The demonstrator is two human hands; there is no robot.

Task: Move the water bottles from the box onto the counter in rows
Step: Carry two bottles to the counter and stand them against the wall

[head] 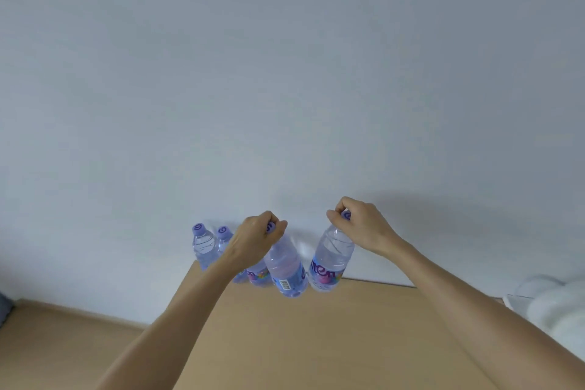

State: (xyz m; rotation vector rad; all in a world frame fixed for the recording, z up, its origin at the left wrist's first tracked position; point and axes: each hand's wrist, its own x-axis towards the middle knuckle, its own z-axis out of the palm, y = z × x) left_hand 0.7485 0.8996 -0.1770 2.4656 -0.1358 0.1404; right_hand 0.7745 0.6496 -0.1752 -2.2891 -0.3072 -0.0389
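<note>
Far left edge, low: a sliver of something dark grey (2, 307), too little showing to identify. Along the bottom of the frame, a tan wooden counter (285, 342), meeting a plain pale wall (285, 73) that fills the whole upper frame. Left of centre, against the wall: an upright water bottle with purple cap (202, 245), and just beside it on the right a second capped bottle (223, 239), largely hidden behind the left wrist. Further right, low down, a third bottle's labelled base (255, 277) peeking out under the forearm, touching the counter's far edge area. Centre: left hand (258, 237), fingers curled over and pinching the purple cap of a held bottle (285, 266), body tilted with its base swung toward the camera, barcode visible on the label; whether the base touches the counter cannot be told. Right of centre: right hand (361, 225), fingertips and thumb pinching the cap of another bottle (330, 260), likewise tilted, purple lettering and pink print on its label, base near the counter's back edge beside the left-hand bottle. Both bottles clear, filled with water. Far right, lower edge: a blurred white soft-looking mass (550, 304) resting by the counter's end, nature unclear.
</note>
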